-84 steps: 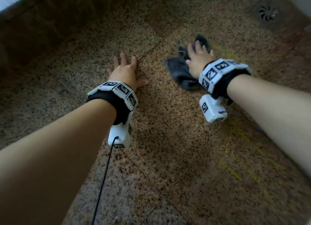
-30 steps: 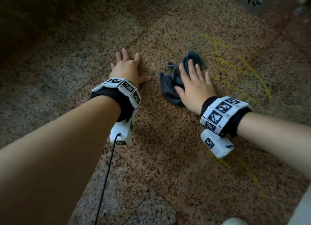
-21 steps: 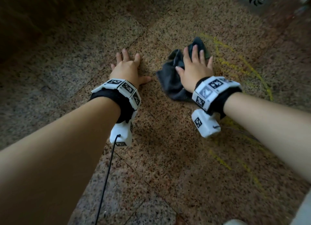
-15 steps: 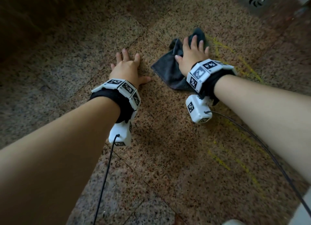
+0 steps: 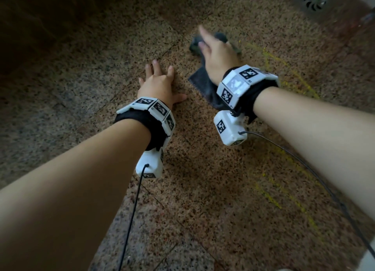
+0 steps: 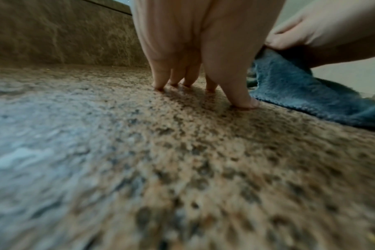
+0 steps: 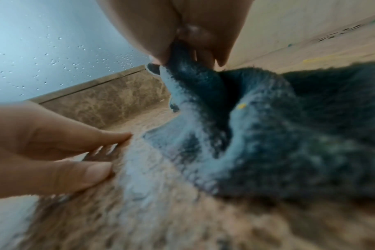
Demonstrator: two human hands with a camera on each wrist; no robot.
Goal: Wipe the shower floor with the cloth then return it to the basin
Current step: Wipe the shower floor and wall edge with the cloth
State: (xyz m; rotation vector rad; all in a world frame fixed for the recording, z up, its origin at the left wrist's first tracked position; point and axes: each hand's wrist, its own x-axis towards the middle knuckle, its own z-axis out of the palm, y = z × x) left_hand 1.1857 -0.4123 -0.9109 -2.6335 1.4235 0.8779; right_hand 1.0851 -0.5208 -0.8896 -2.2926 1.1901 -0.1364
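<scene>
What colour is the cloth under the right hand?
The cloth is dark blue-grey, best seen in the left wrist view; it looks almost charcoal from the head.

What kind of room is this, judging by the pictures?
Probably a shower or bathroom: a round drain set in the speckled stone floor, and water drops on a pane above the kerb.
</scene>
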